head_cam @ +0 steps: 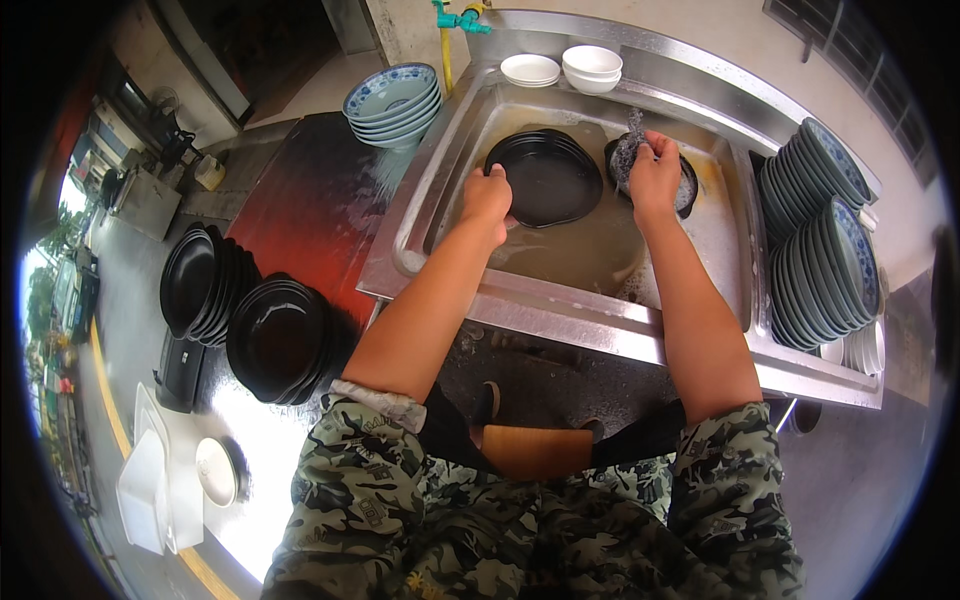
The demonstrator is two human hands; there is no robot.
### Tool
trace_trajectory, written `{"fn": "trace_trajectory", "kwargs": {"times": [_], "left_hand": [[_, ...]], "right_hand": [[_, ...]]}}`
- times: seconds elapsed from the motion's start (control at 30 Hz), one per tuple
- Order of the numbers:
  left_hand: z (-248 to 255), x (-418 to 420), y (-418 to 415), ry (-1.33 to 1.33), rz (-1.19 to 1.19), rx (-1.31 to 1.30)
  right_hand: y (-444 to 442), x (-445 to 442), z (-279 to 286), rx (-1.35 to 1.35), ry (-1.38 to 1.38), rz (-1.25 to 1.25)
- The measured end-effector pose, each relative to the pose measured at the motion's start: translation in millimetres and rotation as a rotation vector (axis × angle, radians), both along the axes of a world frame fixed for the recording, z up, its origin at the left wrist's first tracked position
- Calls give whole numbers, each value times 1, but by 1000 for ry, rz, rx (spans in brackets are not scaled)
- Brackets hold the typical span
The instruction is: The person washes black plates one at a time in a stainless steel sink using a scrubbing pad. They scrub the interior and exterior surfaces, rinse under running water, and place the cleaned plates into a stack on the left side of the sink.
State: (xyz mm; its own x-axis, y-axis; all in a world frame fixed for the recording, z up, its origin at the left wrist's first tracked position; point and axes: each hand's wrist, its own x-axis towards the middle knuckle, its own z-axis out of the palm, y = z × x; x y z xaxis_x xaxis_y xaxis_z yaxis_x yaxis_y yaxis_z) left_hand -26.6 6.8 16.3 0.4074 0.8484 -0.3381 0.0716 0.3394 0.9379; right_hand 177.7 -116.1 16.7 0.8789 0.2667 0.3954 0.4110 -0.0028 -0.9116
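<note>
My left hand (489,201) grips the left rim of a round black bowl (547,180), which lies over brownish water in a stainless steel sink (555,289). More black rims show under that bowl, so it seems stacked. My right hand (656,169) pinches a grey mesh scouring pad (624,159), trailing strands upward, above a smaller black dish (688,187) with suds in it. The right fingers hide part of the pad and dish. Foam floats on the sink's right side.
White bowls (592,69) and small white plates (530,69) stand on the back ledge. Blue-rimmed bowls are stacked at left (394,105) and right (825,277). Stacked black dishes (276,337) and white plastic containers (161,480) are at lower left. A teal tap (461,20) is behind.
</note>
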Motion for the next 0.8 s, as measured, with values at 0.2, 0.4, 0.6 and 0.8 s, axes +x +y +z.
{"fn": "trace_trajectory", "kwargs": {"times": [0.2,0.4,0.6,0.8], "left_hand": [[0,-2,4,-157,-2,-219],[-4,-2,6,-298,-68,-373],[-15,-2,12,-371,-115,-473],[-14,2,5,-358,-279,-508]], "right_hand": [[0,2,3,15,25,-8],[-1,-1,-2,-47,144,129],[0,-37,13,-60,434,353],[-5,-45,25,90,491,427]]}}
